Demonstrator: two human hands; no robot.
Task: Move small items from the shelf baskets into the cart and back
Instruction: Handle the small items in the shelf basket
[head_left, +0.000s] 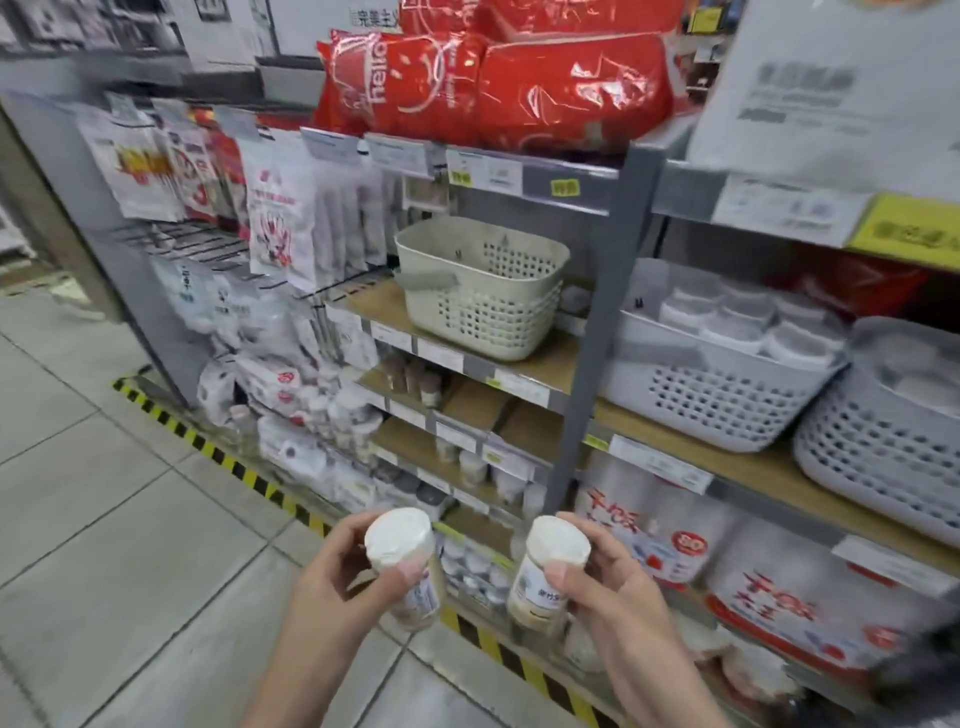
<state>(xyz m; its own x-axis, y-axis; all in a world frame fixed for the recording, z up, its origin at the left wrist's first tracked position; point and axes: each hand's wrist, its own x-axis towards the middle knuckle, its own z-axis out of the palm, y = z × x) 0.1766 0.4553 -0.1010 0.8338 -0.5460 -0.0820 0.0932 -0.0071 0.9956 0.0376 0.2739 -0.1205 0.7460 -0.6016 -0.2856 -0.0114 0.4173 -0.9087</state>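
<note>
Both hands grip jars, one each. Left hand (337, 571) wraps the left jar (405, 561) around its upper body, thumb just under the white lid. Right hand (608, 577) holds the right jar (545, 571) the same way. Both jars are low in front of the shelf (545, 364), well apart from the beige basket (483, 291), which looks empty. Grey basket (717, 384) to the right holds similar white-lidded jars. No cart in view. Jars look rigid, light, smooth plastic, probably a bit slippery; best gripped around the body, not the lid.
</note>
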